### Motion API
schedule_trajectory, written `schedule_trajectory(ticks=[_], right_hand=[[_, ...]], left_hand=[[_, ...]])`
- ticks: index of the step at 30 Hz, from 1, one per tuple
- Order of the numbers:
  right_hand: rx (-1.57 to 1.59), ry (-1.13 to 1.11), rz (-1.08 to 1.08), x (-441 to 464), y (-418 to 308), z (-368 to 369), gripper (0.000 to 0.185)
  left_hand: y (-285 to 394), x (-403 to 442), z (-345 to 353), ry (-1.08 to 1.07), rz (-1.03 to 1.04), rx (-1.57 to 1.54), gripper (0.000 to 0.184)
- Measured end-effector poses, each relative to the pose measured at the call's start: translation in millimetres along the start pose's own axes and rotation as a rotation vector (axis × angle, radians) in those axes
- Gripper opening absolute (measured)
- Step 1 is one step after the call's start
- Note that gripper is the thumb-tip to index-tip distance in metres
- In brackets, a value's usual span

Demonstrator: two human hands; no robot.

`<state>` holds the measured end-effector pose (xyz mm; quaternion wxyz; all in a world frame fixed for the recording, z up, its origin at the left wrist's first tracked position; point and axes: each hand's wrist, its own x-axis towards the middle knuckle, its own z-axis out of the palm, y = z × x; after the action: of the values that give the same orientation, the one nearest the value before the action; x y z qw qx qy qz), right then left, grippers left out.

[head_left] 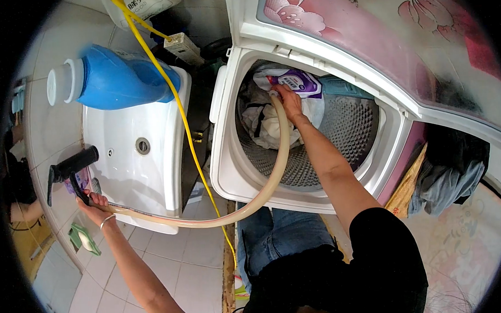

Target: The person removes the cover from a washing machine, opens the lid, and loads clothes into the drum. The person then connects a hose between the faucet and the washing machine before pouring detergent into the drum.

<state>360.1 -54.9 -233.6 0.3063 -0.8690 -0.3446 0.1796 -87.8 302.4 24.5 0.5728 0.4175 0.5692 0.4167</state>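
Note:
A long cream-coloured hose runs in a curve from the sink over to the washing machine. At the black faucet, my left hand is closed around the hose end by the spout. My right hand reaches into the open washing machine drum and grips the hose near its other end. Beside those fingers lies a purple and white pouch, on top of pale clothes. Whether water flows from the hose cannot be made out.
A blue jug lies across the white sink's edge. A yellow cord hangs between sink and machine, near a power strip. The flowered lid stands raised. Dark and grey clothes hang at right. A green soap dish is at left.

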Motion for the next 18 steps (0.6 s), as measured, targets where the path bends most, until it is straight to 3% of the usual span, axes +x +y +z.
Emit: schedule_trajectory(ticks=[8, 10, 13, 14, 15, 16, 18], right_hand=[[0.006, -0.031, 0.02, -1, 3, 1, 0.03], [-0.054, -0.07, 0.007, -1, 8, 2, 0.042], [-0.083, 0.059, -0.034, -2, 26, 22, 0.031], [-0.038, -0.066, 0.083, -2, 9, 8, 0.032], [-0.005, -0.027, 0.051, -1, 25, 19, 0.032], [0.1, -0.1, 0.149, 2, 43, 31, 0.038], [0.134, -0.047, 0.102, 0, 44, 30, 0.033]], left_hand=[[3, 0, 1, 0.003, -0.031, -0.008, 0.037], [4, -1, 2, 0.02, -0.049, -0.007, 0.037], [0, 2, -2, 0.066, -0.046, 0.009, 0.036], [-4, 8, -8, 0.058, -0.014, 0.004, 0.036], [-7, 13, -12, 0.076, -0.035, -0.005, 0.036], [-7, 15, -15, 0.1, -0.053, -0.012, 0.035], [-3, 8, -7, 0.097, -0.058, -0.027, 0.035]])
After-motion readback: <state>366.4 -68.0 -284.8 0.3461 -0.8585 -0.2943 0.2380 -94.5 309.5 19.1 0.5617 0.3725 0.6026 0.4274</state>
